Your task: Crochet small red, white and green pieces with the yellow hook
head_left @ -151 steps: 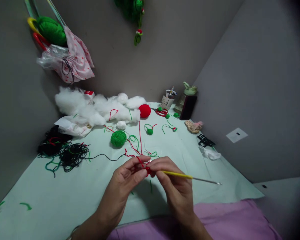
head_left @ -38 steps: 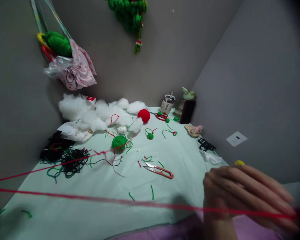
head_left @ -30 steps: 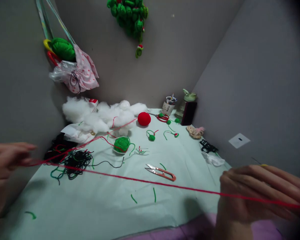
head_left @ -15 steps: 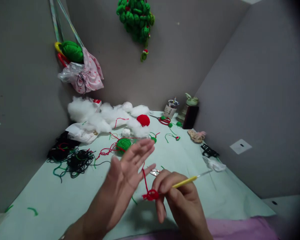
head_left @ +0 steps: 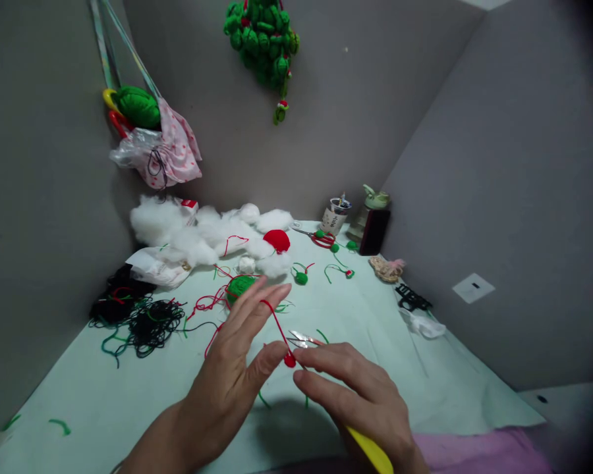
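Between my hands is a small red crochet piece [head_left: 289,360], pinched at the thumb tip of my left hand [head_left: 227,372]. A strand of red yarn [head_left: 275,317] runs up from it over the left fingers, which are raised and stretched. My right hand [head_left: 366,388] is closed on a crochet hook [head_left: 371,450]. Its yellow handle sticks out below the palm, and its thin metal end reaches the red piece between the fingertips. Just behind the fingers lie small scissors [head_left: 304,340], partly hidden. A green yarn ball [head_left: 240,288] sits beyond my left hand.
White stuffing [head_left: 192,237] and a red yarn ball [head_left: 277,241] lie at the back. Tangled black yarn [head_left: 155,326] is at left. Red-handled scissors [head_left: 322,239], a cup of pens [head_left: 335,216], a bottle [head_left: 360,227] and a phone [head_left: 375,232] stand or lie back right.
The left hand has turned from palm-up to pinching the red piece, with yarn over its fingers. My right hand has swung the hook's handle from pointing right to pointing down toward me.
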The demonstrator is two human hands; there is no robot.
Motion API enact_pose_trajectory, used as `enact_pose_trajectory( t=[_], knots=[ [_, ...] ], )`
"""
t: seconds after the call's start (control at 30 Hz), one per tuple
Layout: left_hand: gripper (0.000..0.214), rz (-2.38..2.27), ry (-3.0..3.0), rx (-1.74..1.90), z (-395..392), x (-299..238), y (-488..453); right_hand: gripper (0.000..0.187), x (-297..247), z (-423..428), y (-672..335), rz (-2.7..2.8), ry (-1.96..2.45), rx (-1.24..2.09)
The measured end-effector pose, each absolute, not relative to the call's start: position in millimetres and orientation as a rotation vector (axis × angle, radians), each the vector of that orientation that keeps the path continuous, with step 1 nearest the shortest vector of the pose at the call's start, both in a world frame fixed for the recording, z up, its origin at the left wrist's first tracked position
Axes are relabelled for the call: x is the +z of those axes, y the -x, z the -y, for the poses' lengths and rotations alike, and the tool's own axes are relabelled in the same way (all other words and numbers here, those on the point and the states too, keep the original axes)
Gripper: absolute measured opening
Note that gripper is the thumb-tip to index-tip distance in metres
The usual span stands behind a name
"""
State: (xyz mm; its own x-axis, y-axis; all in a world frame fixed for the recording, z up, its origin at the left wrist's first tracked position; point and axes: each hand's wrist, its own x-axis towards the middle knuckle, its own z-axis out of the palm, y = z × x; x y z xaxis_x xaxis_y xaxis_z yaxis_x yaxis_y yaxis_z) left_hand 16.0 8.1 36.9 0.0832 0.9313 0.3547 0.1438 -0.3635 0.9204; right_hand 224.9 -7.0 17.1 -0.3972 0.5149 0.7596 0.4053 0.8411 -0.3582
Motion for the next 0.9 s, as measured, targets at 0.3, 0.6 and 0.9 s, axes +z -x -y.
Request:
enact_pose_trajectory(
  t=[0.3,0.6,0.9],
  knots=[
    [0.046,-0.953,-1.141,1.227,-3.5,24.3,-7.9,0.028,16.6,6.3,-219.2,2.087,0.665,-0.05],
    [0.046,-0.667,-0.837,1.174,-0.9,33.4,-13.1,0.03,9.4,7.7,-213.8,2.031,0.659,-0.108],
    [0.058,-0.624,-0.76,1.166,2.1,33.1,-19.1,0.041,-0.4,12.4,-207.1,1.893,0.681,0.042]
  ],
)
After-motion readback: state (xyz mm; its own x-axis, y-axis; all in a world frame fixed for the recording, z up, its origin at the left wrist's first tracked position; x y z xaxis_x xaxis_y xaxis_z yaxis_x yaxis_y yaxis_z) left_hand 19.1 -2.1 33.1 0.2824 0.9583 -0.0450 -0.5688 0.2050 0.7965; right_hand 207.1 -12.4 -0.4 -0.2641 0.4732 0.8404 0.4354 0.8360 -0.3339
